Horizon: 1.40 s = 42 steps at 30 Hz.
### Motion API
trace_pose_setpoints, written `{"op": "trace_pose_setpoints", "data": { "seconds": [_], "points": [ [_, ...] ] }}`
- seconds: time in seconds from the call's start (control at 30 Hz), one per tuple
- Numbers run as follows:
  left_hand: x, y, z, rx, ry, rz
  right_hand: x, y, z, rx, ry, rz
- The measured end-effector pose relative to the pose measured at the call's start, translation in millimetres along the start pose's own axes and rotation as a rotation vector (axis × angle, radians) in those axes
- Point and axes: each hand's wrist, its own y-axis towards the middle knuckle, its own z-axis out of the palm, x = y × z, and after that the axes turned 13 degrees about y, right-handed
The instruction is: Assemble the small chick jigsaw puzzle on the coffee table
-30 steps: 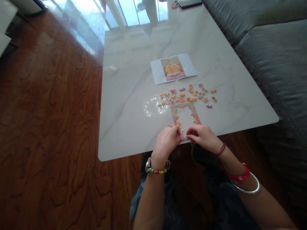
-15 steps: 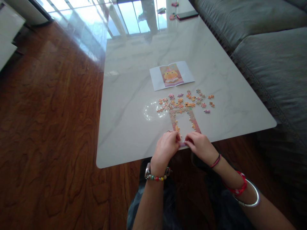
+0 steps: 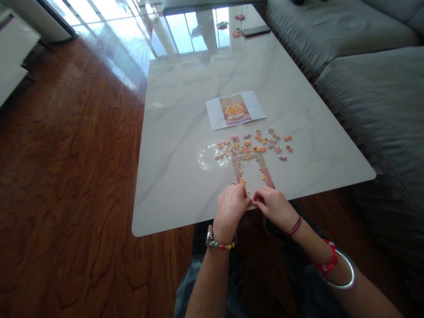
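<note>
Head view.
- Left hand: fingers curled, tips on the near edge of the puzzle frame. Whether it pinches a piece cannot be told.
- Right hand: likewise curled, fingertips meeting the left's. Its grip cannot be told either.
- Puzzle frame: partly joined border, directly ahead of both hands on the table.
- Loose pieces: scattered beyond the frame.
- Reference picture: farther ahead.
- Handling note: judged best to steady the border with one hand and press tabs flat, without skewing the side strips.
</note>
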Motion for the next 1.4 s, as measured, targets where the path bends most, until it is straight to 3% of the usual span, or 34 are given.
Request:
{"op": "trace_pose_setpoints", "data": {
  "seconds": [0.3,0.43,0.53,0.63,0.7,0.9,1.13,1.4],
  "points": [
    [-2,3,-4,0.074,0.002,-0.061,0,-1,1,0.041,-0.104,-0.063],
    [-3,4,-5,0.113,-0.017,-0.085,-4,1,-12,0.044,0.032,-0.113],
    [1,6,-4,0.122,-0.093,-0.079,-16,6,-35,-0.136,0.127,-0.044],
    [12,12,-7,0.084,-0.27,-0.034,-33,12,-60,-0.351,0.079,0.035],
    [23,17,-12,0.038,-0.408,0.0,-41,19,-73,-0.423,0.056,0.058],
    [56,38,-33,-0.207,-0.566,-0.128,-34,78,-87,-0.228,-0.08,-0.029],
    [75,53,-34,-0.3,-0.4,-0.219,-7,179,-71,-0.073,-0.225,-0.136],
    [79,60,-33,-0.32,-0.257,-0.233,-26,201,-74,-0.057,-0.245,-0.08]
  ]
}}
